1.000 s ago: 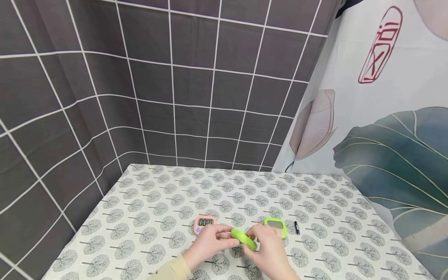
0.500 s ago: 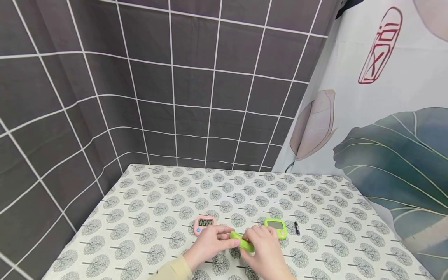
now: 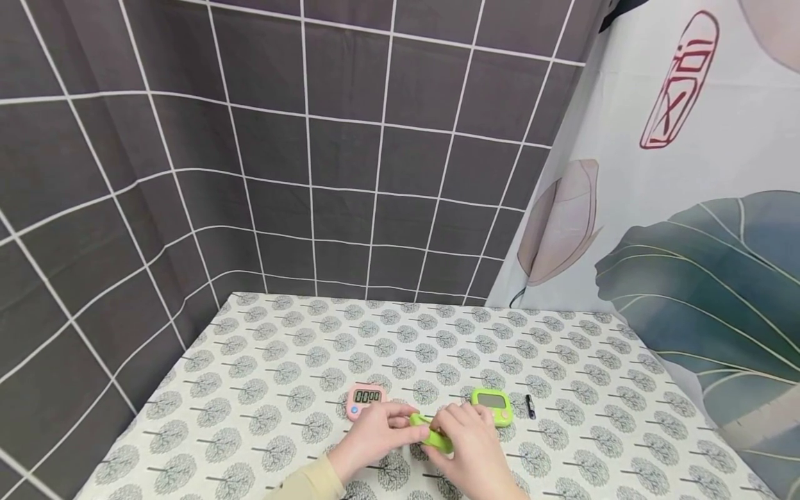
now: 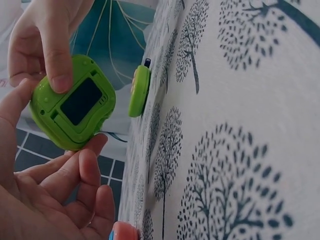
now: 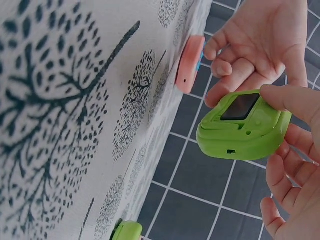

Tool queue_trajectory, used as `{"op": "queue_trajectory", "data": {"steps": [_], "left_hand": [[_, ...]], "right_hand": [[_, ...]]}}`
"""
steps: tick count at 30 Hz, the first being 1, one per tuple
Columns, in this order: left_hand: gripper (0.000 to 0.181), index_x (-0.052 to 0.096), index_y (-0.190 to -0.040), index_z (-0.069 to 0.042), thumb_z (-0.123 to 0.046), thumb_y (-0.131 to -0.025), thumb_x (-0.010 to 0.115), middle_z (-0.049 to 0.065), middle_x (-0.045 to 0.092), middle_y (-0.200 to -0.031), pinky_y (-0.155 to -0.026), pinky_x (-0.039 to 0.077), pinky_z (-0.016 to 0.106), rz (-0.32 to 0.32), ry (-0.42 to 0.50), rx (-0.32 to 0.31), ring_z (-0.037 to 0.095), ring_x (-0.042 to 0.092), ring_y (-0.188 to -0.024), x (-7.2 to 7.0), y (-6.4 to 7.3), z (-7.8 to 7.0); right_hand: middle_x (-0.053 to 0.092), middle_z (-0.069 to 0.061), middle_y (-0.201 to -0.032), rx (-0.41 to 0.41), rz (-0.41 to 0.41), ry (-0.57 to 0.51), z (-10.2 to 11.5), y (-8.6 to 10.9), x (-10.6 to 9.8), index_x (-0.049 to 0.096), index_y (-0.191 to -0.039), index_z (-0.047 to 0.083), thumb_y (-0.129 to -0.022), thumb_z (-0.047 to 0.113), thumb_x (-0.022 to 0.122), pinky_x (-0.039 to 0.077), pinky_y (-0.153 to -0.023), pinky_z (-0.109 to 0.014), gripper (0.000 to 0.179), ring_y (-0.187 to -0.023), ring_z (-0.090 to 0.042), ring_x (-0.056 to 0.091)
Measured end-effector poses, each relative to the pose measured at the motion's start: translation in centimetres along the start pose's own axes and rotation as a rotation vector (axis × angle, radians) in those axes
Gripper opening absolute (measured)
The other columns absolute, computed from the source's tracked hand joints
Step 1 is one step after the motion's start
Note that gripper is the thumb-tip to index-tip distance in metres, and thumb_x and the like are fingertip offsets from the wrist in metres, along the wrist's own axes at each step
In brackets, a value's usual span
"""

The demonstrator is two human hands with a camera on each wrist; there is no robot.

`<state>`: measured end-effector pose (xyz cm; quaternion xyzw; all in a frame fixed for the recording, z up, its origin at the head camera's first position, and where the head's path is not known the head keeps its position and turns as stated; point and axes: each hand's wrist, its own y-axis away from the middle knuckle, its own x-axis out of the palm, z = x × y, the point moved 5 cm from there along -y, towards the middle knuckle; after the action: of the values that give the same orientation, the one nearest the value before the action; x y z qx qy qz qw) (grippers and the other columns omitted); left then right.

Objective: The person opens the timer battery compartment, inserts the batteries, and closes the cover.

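Above the cloth, both my hands hold a green digital timer (image 3: 432, 439) between them. Its back shows in the left wrist view, with a black rectangle set in the green case (image 4: 55, 112). My left hand (image 3: 373, 432) pinches one edge between thumb and fingers. From the other side my right hand (image 3: 470, 444) grips it, the thumb lying on the back near the black rectangle and the other fingers behind. Beyond the left hand lies a pink timer (image 3: 367, 397) with digits on its display. A second green timer (image 3: 492, 400), its screen blank, lies just beyond the right hand.
A small black object (image 3: 530, 407) lies right of the second green timer. White cloth with a tree print (image 3: 300, 361) covers the table. A dark gridded curtain (image 3: 350, 153) hangs behind, and a leaf-patterned one (image 3: 706, 278) on the right.
The held timer has been turned and tilted between the hands. My right hand has shifted slightly left, its fingers closer over the timer. The left hand has hardly moved.
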<state>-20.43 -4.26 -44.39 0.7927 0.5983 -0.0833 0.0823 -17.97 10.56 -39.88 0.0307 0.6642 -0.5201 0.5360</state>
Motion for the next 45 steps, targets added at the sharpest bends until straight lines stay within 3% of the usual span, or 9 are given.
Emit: {"op": "queue_trajectory", "data": {"steps": [9, 15, 20, 25, 32, 40, 45], "left_hand": [[0.055, 0.061, -0.118, 0.003, -0.029, -0.077, 0.078, 0.011, 0.071, -0.100, -0.067, 0.056, 0.024, -0.014, -0.004, 0.012, 0.019, 0.068, -0.085, -0.2, 0.1, 0.1], [0.054, 0.061, -0.118, 0.002, -0.028, -0.076, 0.079, 0.014, 0.070, -0.104, -0.069, 0.056, 0.024, -0.029, -0.003, 0.039, 0.022, 0.068, -0.089, -0.4, 0.0, 0.0], [0.058, 0.061, -0.120, 0.001, -0.031, -0.075, 0.079, 0.012, 0.070, -0.105, -0.070, 0.055, 0.023, -0.048, -0.040, 0.042, 0.020, 0.067, -0.090, -0.7, 0.0, -0.1], [0.060, 0.060, -0.121, 0.000, -0.031, -0.074, 0.079, 0.009, 0.070, -0.109, -0.074, 0.053, 0.021, -0.027, -0.050, 0.074, 0.015, 0.065, -0.089, -0.7, 0.0, -0.1], [0.061, 0.059, -0.126, -0.005, -0.031, -0.074, 0.079, 0.004, 0.066, -0.120, -0.080, 0.051, 0.023, 0.003, -0.084, 0.155, 0.008, 0.062, -0.093, -0.6, 0.3, -0.3], [0.060, 0.060, -0.127, -0.014, -0.035, -0.074, 0.079, 0.002, 0.066, -0.119, -0.084, 0.051, 0.031, -0.006, -0.116, 0.180, 0.009, 0.061, -0.095, -0.7, 0.6, -0.7], [0.058, 0.061, -0.125, -0.020, -0.036, -0.072, 0.080, -0.003, 0.067, -0.118, -0.083, 0.048, 0.031, -0.008, -0.141, 0.205, 0.008, 0.057, -0.095, -0.7, 0.8, -0.8]], "right_hand": [[0.048, 0.020, -0.075, 0.015, 0.038, -0.042, -0.3, 0.2, 0.3, 0.060, -0.085, 0.023, -0.056, 0.034, 0.086, 0.038, -0.084, -0.040, 0.041, -0.076, 0.001, 0.044], [0.055, 0.017, -0.083, 0.111, 0.068, -0.111, -1.1, 0.2, 0.6, 0.062, -0.112, 0.016, -0.055, 0.036, 0.087, 0.041, -0.080, -0.036, 0.066, -0.082, 0.001, 0.051], [0.058, 0.015, -0.089, 0.182, 0.087, -0.204, -1.7, 0.4, 0.7, 0.062, -0.115, 0.017, -0.057, 0.035, 0.086, 0.038, -0.072, -0.028, 0.066, -0.074, 0.003, 0.046], [0.060, 0.013, -0.098, 0.295, 0.178, -0.321, -2.7, 0.9, 1.2, 0.061, -0.120, 0.018, -0.060, 0.038, 0.086, 0.037, -0.069, -0.024, 0.068, -0.073, 0.004, 0.044], [0.061, 0.007, -0.108, 0.333, 0.281, -0.421, -2.9, 1.1, 1.2, 0.056, -0.129, 0.012, -0.060, 0.043, 0.084, 0.040, -0.064, -0.020, 0.081, -0.078, 0.000, 0.045], [0.060, 0.002, -0.098, 0.412, 0.426, -0.596, -3.7, 1.7, 1.5, 0.053, -0.132, 0.004, -0.067, 0.035, 0.083, 0.045, -0.062, -0.021, 0.078, -0.079, -0.001, 0.050], [0.059, 0.001, -0.091, 0.405, 0.490, -0.654, -4.0, 1.7, 1.2, 0.050, -0.133, 0.001, -0.070, 0.030, 0.082, 0.044, -0.058, -0.021, 0.076, -0.078, -0.005, 0.051]]}}
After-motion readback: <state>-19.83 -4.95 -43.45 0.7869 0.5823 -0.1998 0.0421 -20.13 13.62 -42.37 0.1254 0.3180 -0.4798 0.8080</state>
